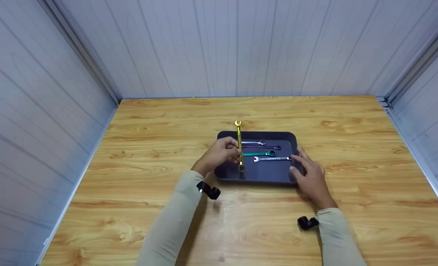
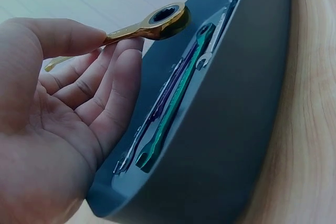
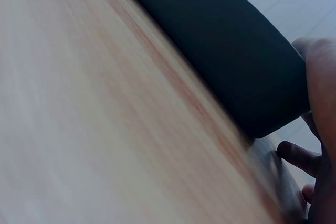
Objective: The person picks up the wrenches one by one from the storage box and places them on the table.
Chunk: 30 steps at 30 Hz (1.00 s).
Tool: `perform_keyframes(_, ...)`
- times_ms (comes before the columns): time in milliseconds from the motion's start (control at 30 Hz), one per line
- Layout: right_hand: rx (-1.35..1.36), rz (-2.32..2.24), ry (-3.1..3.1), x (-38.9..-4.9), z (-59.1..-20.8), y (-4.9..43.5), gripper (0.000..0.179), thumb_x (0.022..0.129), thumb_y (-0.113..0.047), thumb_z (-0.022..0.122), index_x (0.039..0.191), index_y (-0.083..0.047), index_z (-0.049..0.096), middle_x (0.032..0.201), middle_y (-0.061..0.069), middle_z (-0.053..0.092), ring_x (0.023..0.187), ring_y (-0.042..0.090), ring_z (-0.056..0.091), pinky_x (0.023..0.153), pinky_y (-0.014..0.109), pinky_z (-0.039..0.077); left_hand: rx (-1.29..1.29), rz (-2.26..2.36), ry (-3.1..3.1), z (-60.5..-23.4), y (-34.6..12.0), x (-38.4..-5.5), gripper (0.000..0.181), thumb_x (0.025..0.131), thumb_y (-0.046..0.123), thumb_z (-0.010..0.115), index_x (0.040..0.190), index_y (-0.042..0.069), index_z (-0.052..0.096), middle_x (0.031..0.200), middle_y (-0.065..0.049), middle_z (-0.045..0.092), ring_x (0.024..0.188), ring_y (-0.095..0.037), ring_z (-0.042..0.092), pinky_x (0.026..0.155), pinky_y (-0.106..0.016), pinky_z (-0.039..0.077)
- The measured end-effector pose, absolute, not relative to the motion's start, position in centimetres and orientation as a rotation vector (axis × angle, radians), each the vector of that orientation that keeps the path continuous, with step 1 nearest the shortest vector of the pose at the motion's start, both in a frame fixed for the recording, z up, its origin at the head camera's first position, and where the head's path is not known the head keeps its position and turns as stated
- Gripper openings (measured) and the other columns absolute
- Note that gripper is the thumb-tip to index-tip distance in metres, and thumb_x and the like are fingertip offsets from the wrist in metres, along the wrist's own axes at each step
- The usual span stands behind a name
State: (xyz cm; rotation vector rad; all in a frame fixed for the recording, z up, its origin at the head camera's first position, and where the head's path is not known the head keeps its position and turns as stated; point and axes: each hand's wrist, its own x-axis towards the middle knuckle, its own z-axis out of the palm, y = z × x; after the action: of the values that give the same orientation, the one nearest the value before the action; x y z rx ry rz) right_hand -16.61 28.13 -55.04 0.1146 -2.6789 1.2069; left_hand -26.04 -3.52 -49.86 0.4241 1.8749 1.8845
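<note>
Pinching the gold wrench (image 1: 240, 144) by its shank between thumb and fingers of the left hand (image 1: 219, 153), raised above the left part of the dark tray (image 1: 274, 173). Leaving both ends uncovered, probably for easier control, with the open end toward the back wall (image 1: 233, 48) and the ring end toward the body. Resting the right hand (image 1: 311, 177) with loosely extended fingers at the tray's right rim, seemingly to steady it. Laid roughly side by side across the tray floor, from near to far, with the front silver wrench (image 1: 272, 159) first, then the green wrench (image 1: 259, 153), purple wrench (image 1: 265, 147) and back silver wrench (image 1: 254, 142). Partly hidden in the head view by the left hand and gold wrench. Crowded at the right by a forefinger close to the front silver wrench; touching or not, cannot tell. Supported beneath by the wooden table (image 1: 359, 166).
</note>
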Motion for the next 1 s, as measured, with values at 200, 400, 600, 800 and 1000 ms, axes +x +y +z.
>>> perform_keyframes(200,0.125,1.209,-2.666,-16.5,-55.3,28.2,0.042,0.099,-0.021,0.063,0.139,-0.007,0.058,0.161,0.003,0.032,0.146,0.035,0.030,0.111,0.067,0.005,0.390,1.903,1.891,-49.7,-4.2,-25.8,0.009,0.096,0.001,0.059,0.102,-0.003,0.054,0.090,-0.011,0.064,0.077,-0.021,0.065,0.072,-0.036,0.058)
perform_keyframes(400,0.123,1.201,-2.675,-16.6,-55.4,28.3,0.042,0.099,-0.020,0.063,0.138,-0.007,0.059,0.161,0.002,0.031,0.146,0.034,0.029,0.111,0.067,0.005,0.382,1.921,1.888,-50.0,-4.6,-26.0,0.011,0.095,0.001,0.060,0.103,-0.004,0.054,0.089,-0.010,0.065,0.075,-0.020,0.064,0.071,-0.036,0.058)
perform_keyframes(600,0.107,1.188,-2.684,-16.7,-55.1,28.3,0.042,0.100,-0.020,0.062,0.139,-0.007,0.058,0.161,0.002,0.030,0.147,0.034,0.028,0.111,0.067,0.005,0.354,1.964,1.858,-50.0,-5.0,-26.3,0.008,0.095,0.000,0.059,0.101,-0.003,0.055,0.087,-0.011,0.066,0.073,-0.020,0.064,0.068,-0.033,0.057)
perform_keyframes(800,0.098,1.198,-2.695,-16.6,-55.0,28.2,0.042,0.100,-0.022,0.062,0.139,-0.008,0.058,0.162,0.002,0.030,0.147,0.034,0.028,0.112,0.067,0.005,0.337,1.974,1.854,-50.0,-5.7,-26.3,0.007,0.095,-0.001,0.056,0.102,-0.003,0.054,0.086,-0.011,0.065,0.073,-0.019,0.064,0.067,-0.031,0.057)
perform_keyframes(1000,0.109,1.188,-2.680,-16.6,-55.0,28.1,0.042,0.099,-0.020,0.063,0.139,-0.006,0.058,0.161,0.003,0.031,0.145,0.037,0.030,0.111,0.066,0.008,0.329,1.995,1.831,-50.2,-6.7,-26.5,0.008,0.096,-0.001,0.055,0.102,-0.005,0.054,0.084,-0.010,0.064,0.070,-0.018,0.063,0.064,-0.030,0.056)
